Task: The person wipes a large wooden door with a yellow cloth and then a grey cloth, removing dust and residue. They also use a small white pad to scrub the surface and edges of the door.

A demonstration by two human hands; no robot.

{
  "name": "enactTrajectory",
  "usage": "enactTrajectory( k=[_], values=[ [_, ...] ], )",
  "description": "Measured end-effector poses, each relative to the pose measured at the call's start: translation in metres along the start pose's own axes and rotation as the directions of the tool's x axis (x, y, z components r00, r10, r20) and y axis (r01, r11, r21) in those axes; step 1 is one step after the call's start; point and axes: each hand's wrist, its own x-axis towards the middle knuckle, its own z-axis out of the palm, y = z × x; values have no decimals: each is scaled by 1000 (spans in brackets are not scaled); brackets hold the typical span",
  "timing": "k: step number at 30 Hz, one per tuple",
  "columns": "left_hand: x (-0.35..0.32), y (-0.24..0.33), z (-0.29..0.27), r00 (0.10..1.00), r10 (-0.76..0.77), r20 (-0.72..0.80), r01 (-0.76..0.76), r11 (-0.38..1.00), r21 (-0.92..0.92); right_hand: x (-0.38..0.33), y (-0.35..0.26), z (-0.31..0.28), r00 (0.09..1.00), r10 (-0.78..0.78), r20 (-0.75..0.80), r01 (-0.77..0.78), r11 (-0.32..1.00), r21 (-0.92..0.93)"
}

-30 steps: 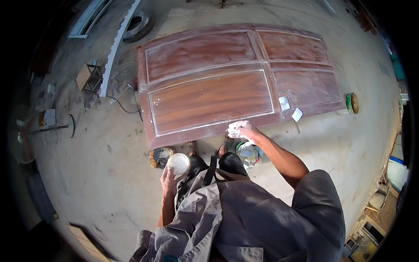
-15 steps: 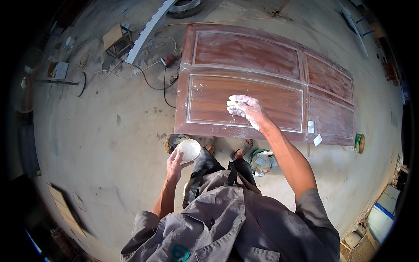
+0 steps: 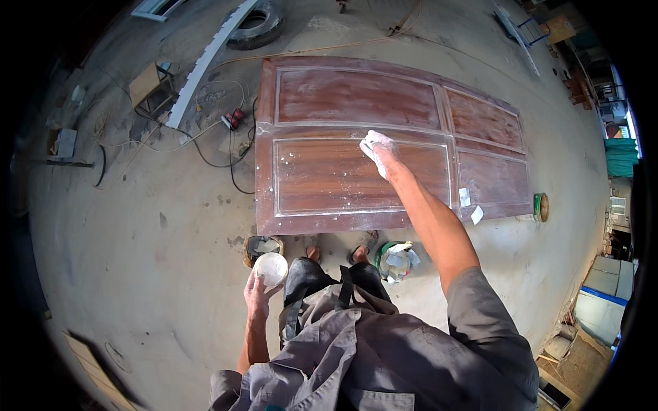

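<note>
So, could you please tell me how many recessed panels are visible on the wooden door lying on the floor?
4. Upper-left panel; lower-left panel, with the right hand at its upper edge; upper-right panel; lower-right panel. None seem hidden.

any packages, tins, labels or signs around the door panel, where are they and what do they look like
Round white container: in the left hand, pale contents.
Green bucket: on the floor by the feet, stuffed with crumpled white material.
Small green tin: on its side beside the wooden door, near its right end.
Two white paper scraps: on the door's right part.
No signs or screens to make out.
</note>
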Motion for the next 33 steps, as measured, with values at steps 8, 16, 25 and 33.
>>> enactTrajectory(
  k=[8, 16, 25, 33],
  values=[
    [24, 11, 6, 996, -43, 79, 39, 998, 51, 7, -65, -207, 879, -207, -429, 209, 977, -44],
    [62, 39, 26, 982, -59, 177, 36, 991, 129, -48, -102, -271, 820, -275, -502, 283, 957, -61],
    [103, 45, 74, 968, -118, 222, 80, 982, 173, -76, -22, -212, 883, -46, -467, 180, 952, 246],
    [112, 42, 72, 984, -69, 162, 65, 997, 30, -101, 16, -79, 995, -47, -84, 81, 880, 467]
  ],
)
